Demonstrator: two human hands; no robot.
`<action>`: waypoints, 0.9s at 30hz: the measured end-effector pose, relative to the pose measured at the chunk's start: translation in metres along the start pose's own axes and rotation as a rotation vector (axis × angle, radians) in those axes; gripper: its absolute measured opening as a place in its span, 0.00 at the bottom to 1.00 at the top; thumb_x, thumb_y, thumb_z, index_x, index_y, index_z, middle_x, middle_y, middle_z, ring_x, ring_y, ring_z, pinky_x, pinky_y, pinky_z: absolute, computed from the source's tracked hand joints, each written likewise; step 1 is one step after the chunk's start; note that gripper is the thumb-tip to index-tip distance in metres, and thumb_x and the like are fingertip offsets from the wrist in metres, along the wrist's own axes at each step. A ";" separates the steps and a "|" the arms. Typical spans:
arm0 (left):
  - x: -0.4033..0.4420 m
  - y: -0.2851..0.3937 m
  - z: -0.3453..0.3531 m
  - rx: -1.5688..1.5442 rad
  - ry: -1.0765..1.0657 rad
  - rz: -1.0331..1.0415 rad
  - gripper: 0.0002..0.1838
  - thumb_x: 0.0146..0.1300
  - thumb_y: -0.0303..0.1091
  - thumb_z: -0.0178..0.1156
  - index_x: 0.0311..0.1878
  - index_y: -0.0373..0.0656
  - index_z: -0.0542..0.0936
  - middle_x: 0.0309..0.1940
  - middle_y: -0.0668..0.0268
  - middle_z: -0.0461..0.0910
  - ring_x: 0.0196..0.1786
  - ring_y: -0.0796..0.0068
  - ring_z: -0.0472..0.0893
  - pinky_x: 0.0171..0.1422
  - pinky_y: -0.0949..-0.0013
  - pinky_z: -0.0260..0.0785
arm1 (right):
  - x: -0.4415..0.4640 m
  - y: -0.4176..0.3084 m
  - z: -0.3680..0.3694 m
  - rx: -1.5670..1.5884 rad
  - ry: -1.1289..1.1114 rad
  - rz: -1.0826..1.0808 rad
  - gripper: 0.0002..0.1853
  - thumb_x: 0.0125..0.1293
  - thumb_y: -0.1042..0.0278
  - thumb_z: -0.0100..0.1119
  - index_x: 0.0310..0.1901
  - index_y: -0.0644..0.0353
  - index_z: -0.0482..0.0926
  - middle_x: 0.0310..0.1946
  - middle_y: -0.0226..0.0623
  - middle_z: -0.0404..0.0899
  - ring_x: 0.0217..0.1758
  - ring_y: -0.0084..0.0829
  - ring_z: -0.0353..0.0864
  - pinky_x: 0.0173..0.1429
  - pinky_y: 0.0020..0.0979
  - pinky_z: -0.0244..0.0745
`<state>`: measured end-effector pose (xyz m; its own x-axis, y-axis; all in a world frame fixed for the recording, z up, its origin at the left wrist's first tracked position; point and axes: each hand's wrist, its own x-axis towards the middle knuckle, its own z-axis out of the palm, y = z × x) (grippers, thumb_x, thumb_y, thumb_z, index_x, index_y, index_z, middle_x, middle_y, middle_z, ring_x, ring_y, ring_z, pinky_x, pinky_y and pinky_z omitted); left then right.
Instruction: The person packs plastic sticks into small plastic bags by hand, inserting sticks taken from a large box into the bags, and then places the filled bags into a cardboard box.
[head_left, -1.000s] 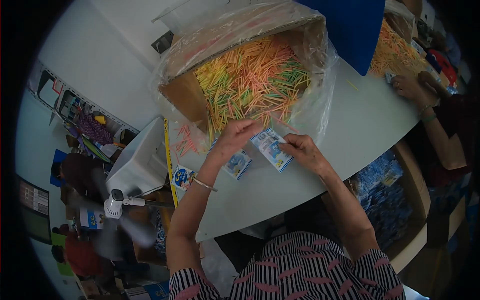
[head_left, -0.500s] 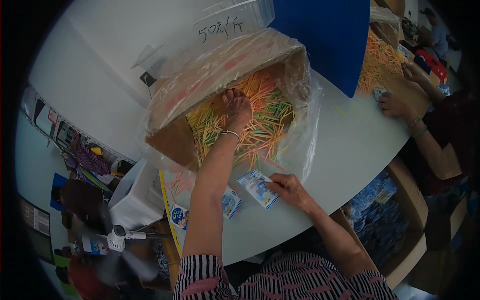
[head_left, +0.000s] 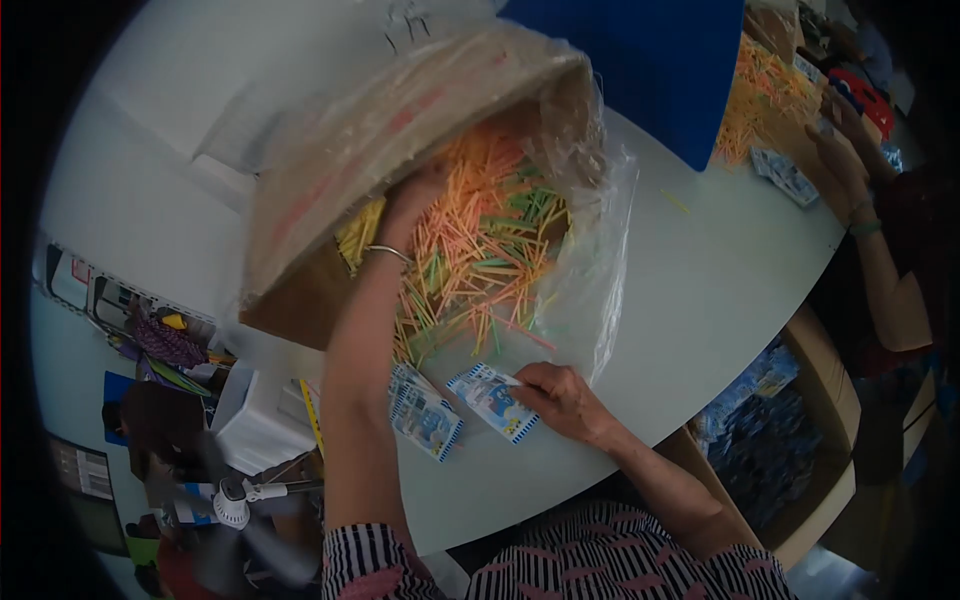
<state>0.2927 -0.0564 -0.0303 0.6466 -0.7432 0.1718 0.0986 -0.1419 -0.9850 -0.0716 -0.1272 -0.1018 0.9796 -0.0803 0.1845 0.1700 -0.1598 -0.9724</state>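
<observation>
My left hand reaches deep into a tilted cardboard box lined with clear plastic. Thin pink, orange, green and yellow sticks fill the box and surround that hand. Its fingers are blurred and partly covered by the upper flap. With thumb and fingers closed, my right hand pinches the edge of a blue-and-white printed packet just above the table. More such packets lie beside my left forearm, overlapping.
A blue divider stands behind the table. Across it, a co-worker's hands are near another stick pile and packets. An open carton of packets sits below at right. A small fan is at lower left.
My left hand has gone further into the box, under its flap. My right hand keeps the packet, slightly further left in view. The co-worker's near hand has come off a packet.
</observation>
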 end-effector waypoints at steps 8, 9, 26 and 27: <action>0.002 -0.032 0.095 1.400 0.371 0.411 0.21 0.70 0.39 0.42 0.61 0.36 0.66 0.59 0.59 0.66 0.62 0.66 0.64 0.69 0.61 0.52 | -0.002 0.010 0.003 0.028 0.039 -0.049 0.04 0.56 0.76 0.56 0.32 0.67 0.73 0.26 0.45 0.74 0.33 0.46 0.73 0.37 0.41 0.69; 0.002 -0.036 0.096 1.533 0.342 0.425 0.22 0.70 0.40 0.41 0.61 0.37 0.64 0.60 0.59 0.64 0.63 0.66 0.62 0.70 0.60 0.51 | 0.000 0.012 0.004 0.022 0.053 -0.119 0.03 0.56 0.77 0.56 0.31 0.66 0.73 0.26 0.44 0.74 0.33 0.45 0.73 0.38 0.41 0.69; 0.014 -0.052 0.062 2.578 -0.052 0.519 0.33 0.68 0.54 0.40 0.70 0.45 0.53 0.72 0.62 0.47 0.74 0.64 0.42 0.75 0.48 0.33 | 0.003 0.007 -0.002 0.004 -0.023 -0.075 0.05 0.54 0.78 0.57 0.32 0.64 0.72 0.26 0.41 0.71 0.32 0.42 0.73 0.36 0.39 0.70; 0.018 -0.052 0.060 2.560 -0.048 0.527 0.34 0.68 0.54 0.40 0.70 0.45 0.52 0.72 0.63 0.47 0.74 0.63 0.42 0.75 0.48 0.33 | 0.004 0.007 -0.003 -0.003 -0.027 -0.079 0.05 0.54 0.79 0.57 0.32 0.64 0.72 0.26 0.41 0.71 0.33 0.42 0.73 0.37 0.39 0.70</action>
<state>0.3442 -0.0233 0.0223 0.8892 -0.4496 0.0849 0.1951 0.5406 0.8184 -0.0673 -0.1314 -0.1074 0.9657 -0.0406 0.2563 0.2462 -0.1680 -0.9545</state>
